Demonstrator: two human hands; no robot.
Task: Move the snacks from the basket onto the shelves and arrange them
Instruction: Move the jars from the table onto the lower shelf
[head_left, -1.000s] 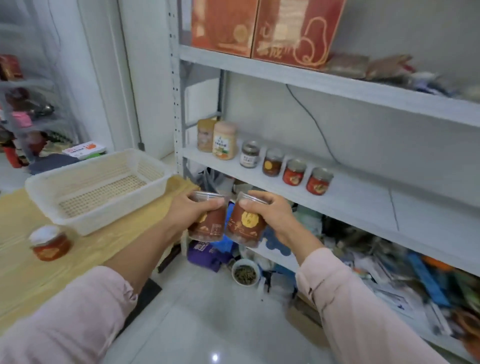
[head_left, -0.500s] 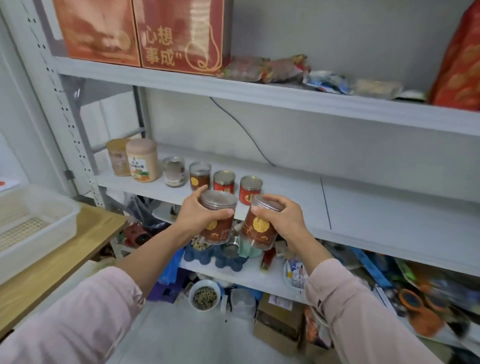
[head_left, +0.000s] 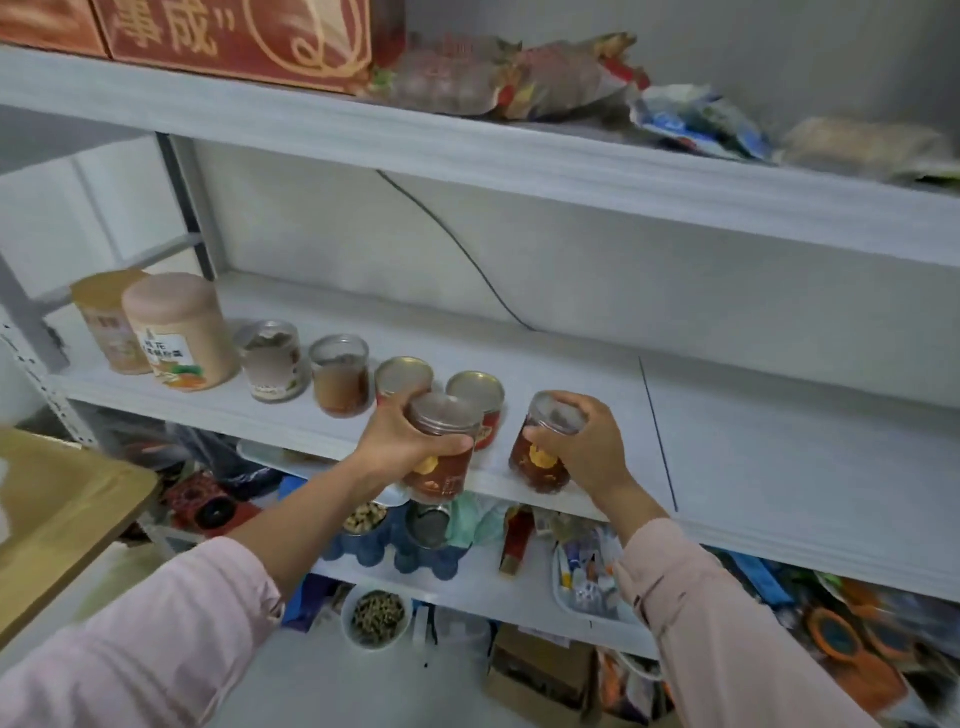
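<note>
Head view: we look down at the middle shelf (head_left: 779, 467); this is our only view.
Left hand (head_left: 397, 447): fingers are curled round a brown jar (head_left: 441, 462), with the thumb across its front. The jar hangs at the shelf's front lip, and its base does not seem to be on the board.
Right hand (head_left: 589, 449): it is wrapped over the top and side of a second jar (head_left: 537, 460) near the front edge. We cannot tell whether that jar rests on the board.
Risk, lip: we judge the brown jar could catch the edge and tip if pushed in too low.
Risk, red tins (head_left: 475, 395): they stand just behind, so a jar slid in could knock them.
Risk, release: letting go this near the edge could drop a jar onto the clutter below.
Basket: out of view.
</note>
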